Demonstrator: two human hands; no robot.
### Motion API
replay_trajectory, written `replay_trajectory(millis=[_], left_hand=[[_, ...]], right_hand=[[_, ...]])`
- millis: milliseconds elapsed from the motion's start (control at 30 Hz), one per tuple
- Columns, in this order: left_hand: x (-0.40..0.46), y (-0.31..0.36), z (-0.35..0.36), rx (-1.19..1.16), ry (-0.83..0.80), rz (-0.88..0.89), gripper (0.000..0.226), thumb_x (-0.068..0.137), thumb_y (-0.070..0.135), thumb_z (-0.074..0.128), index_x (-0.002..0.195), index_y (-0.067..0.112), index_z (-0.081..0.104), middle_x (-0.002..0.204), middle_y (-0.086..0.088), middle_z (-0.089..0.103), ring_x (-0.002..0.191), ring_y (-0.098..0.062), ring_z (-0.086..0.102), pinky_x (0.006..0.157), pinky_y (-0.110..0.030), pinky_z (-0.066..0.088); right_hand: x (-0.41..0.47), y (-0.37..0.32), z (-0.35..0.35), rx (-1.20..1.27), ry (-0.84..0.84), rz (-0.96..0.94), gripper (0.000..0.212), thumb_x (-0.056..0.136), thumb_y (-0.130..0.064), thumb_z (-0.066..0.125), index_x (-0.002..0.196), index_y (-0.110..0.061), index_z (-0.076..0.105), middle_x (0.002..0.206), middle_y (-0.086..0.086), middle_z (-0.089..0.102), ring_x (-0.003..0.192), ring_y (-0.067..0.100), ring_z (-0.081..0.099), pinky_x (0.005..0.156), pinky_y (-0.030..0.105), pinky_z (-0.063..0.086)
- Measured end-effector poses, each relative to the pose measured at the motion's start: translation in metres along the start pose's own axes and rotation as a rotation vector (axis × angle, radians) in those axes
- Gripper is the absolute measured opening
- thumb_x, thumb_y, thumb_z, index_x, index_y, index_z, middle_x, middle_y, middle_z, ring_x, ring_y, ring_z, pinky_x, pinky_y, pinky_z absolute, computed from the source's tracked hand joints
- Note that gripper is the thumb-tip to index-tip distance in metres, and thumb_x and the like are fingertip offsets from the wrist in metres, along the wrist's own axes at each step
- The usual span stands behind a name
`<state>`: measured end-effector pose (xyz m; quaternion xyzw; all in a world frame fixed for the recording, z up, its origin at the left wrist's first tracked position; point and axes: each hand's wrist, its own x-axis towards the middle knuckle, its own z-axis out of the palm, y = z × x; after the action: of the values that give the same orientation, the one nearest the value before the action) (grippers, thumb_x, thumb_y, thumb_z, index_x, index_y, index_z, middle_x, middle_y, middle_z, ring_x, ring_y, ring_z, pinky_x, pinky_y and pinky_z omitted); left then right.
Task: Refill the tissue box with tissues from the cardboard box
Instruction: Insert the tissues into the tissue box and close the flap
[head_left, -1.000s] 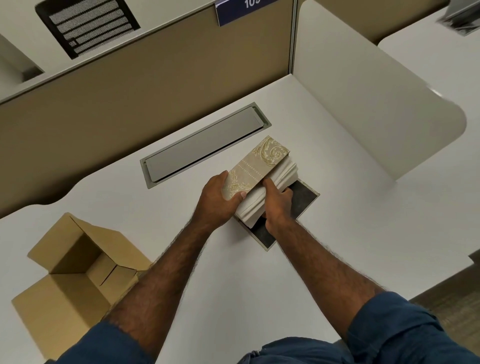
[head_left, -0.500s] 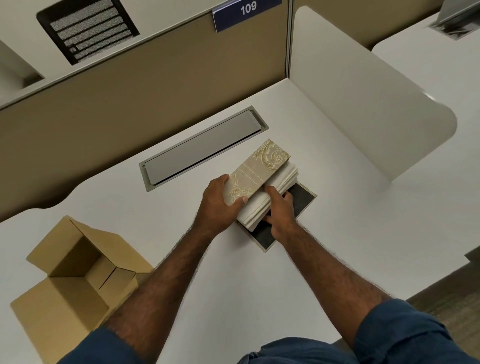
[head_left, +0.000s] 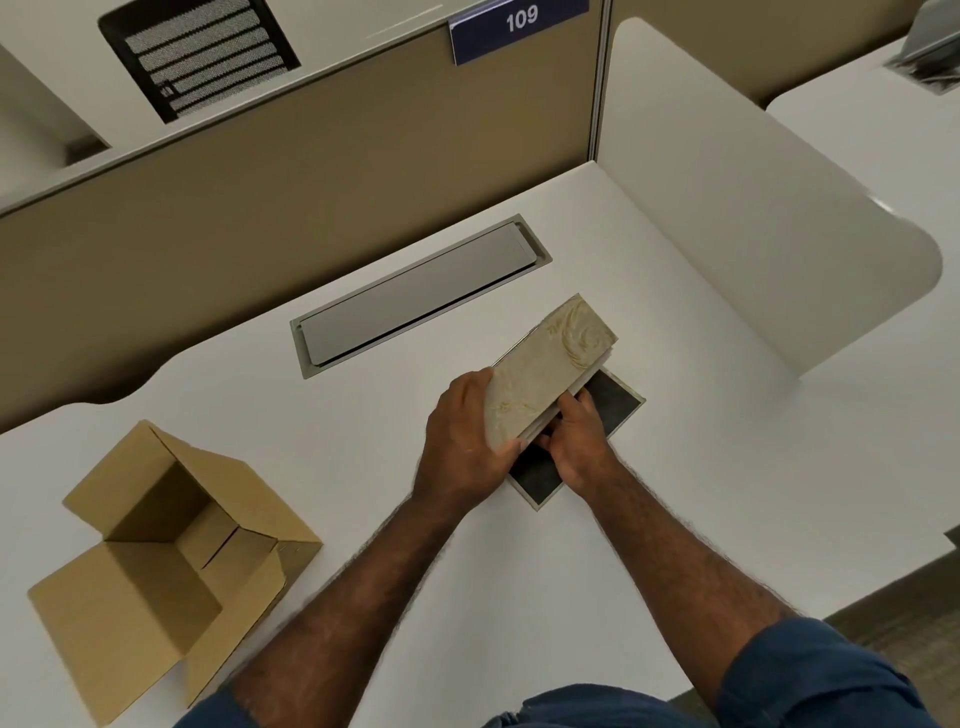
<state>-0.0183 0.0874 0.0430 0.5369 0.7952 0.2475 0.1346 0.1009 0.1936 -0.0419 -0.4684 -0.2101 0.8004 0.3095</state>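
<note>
A beige tissue box (head_left: 545, 369) with a pale floral print is tilted over its flat dark base panel (head_left: 615, 402), which lies on the white desk. My left hand (head_left: 462, 441) grips the near end of the box. My right hand (head_left: 576, 441) is under the box's right side, fingers pressed against the white tissues (head_left: 582, 382), of which only a thin edge shows. The open cardboard box (head_left: 161, 561) stands at the left of the desk; I see no tissues in its visible interior.
A grey cable-tray lid (head_left: 421, 296) is set into the desk (head_left: 519, 597) behind the tissue box. A tan partition wall (head_left: 260, 197) runs along the back and a white curved divider (head_left: 753, 218) stands on the right. The desk's front edge is at lower right.
The tissue stack, which stuck out wide beside the box, is now almost wholly tucked inside it. My right hand has moved in under the box.
</note>
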Motion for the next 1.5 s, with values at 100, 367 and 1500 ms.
replay_trajectory(millis=[100, 367, 1500], left_hand=[[-0.003, 0.002, 0.002, 0.015, -0.003, 0.005, 0.093, 0.079, 0.056, 0.078, 0.153, 0.019, 0.034, 0.150, -0.002, 0.045, 0.131, -0.016, 0.047, 0.105, -0.024, 0.038], [-0.004, 0.002, 0.004, 0.025, -0.016, 0.000, 0.092, 0.080, 0.052, 0.080, 0.154, 0.017, 0.035, 0.152, -0.004, 0.045, 0.134, -0.019, 0.047, 0.111, -0.036, 0.046], [0.022, -0.027, -0.011, 0.046, -0.055, -0.098, 0.078, 0.094, 0.043, 0.071, 0.157, 0.009, 0.039, 0.163, -0.016, 0.038, 0.153, -0.032, 0.030, 0.124, -0.048, 0.031]], right_hand=[[0.000, 0.002, -0.004, 0.013, -0.022, -0.005, 0.054, 0.103, -0.030, 0.072, 0.152, -0.023, 0.051, 0.142, 0.017, 0.069, 0.132, 0.035, 0.066, 0.100, 0.057, 0.062], [0.004, 0.001, -0.009, 0.036, -0.062, -0.003, 0.055, 0.104, -0.024, 0.071, 0.155, -0.024, 0.050, 0.143, 0.016, 0.069, 0.134, 0.035, 0.065, 0.101, 0.056, 0.061], [-0.017, -0.003, -0.020, -0.012, 0.135, 0.030, 0.063, 0.091, -0.032, 0.086, 0.143, -0.022, 0.053, 0.131, 0.007, 0.073, 0.116, 0.024, 0.073, 0.091, 0.053, 0.065]])
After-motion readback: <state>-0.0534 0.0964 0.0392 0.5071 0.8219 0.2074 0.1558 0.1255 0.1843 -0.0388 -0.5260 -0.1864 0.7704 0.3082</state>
